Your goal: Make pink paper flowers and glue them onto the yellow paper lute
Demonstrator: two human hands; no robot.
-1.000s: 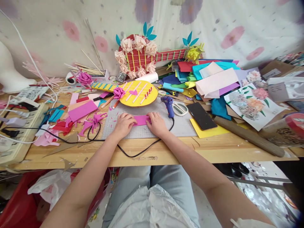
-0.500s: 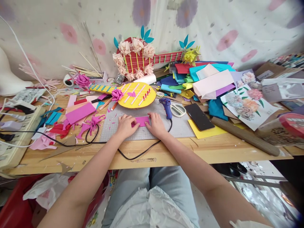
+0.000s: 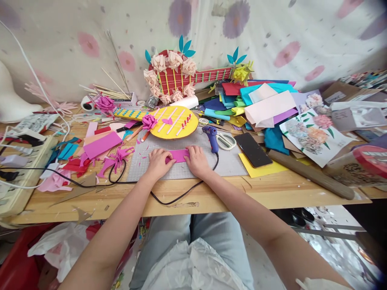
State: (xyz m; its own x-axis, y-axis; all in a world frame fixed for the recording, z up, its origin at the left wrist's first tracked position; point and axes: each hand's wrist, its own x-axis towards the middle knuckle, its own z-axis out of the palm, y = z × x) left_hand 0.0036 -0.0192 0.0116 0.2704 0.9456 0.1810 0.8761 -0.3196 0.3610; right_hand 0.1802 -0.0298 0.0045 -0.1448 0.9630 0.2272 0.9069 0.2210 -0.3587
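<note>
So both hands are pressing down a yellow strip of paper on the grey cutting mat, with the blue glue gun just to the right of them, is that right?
Not quite: the strip is magenta pink, not yellow, as the head view shows. The left hand and right hand do press it onto the grey cutting mat, and the blue glue gun stands just to their right.

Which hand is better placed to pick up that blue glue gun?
The right hand, probably. It rests on the pink strip with the glue gun just beyond it on the grey mat. The left hand lies on the strip's far end.
</note>
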